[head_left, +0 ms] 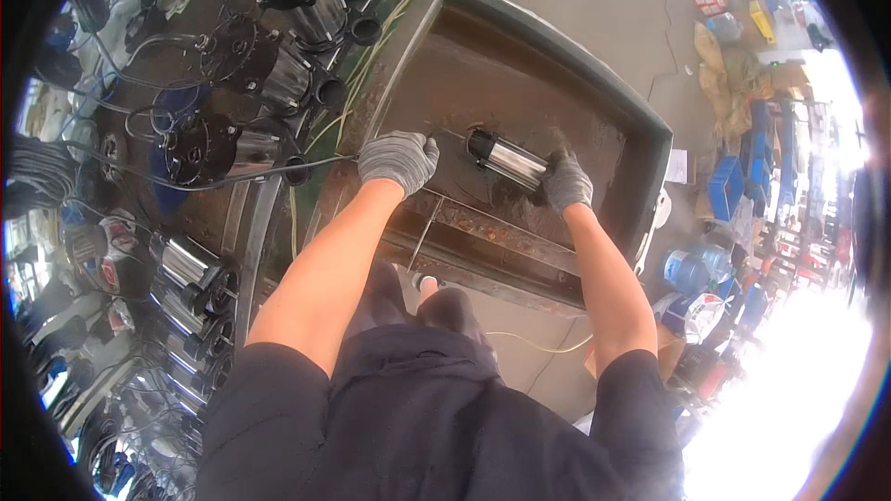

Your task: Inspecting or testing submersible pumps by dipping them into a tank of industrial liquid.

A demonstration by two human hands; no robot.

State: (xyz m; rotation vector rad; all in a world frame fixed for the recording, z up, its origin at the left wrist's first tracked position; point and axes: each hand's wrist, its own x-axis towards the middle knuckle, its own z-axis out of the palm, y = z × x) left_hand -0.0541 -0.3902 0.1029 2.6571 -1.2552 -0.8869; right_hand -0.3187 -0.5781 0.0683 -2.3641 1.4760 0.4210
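Note:
My left hand [399, 160], in a grey knit glove, is closed around a dark cable [311, 165] that comes in from the left. A thin lead runs on from this fist toward the black end cap of a shiny metal cylinder, which looks like a submersible pump [509, 162]. My right hand [567, 184], gloved the same way, grips the pump's other end, where the fingers partly hide it. The pump lies tilted over the floor of a brown, dirty metal tray [501, 60] with raised sides.
Larger pumps [278, 74] with black tops and trailing cables stand at the left. A row of shiny cylinders [186, 264] lies nearer on that side. Slats [497, 227] cross the tray's near part. Blue water jugs [687, 271] and a blue bin [726, 187] sit right.

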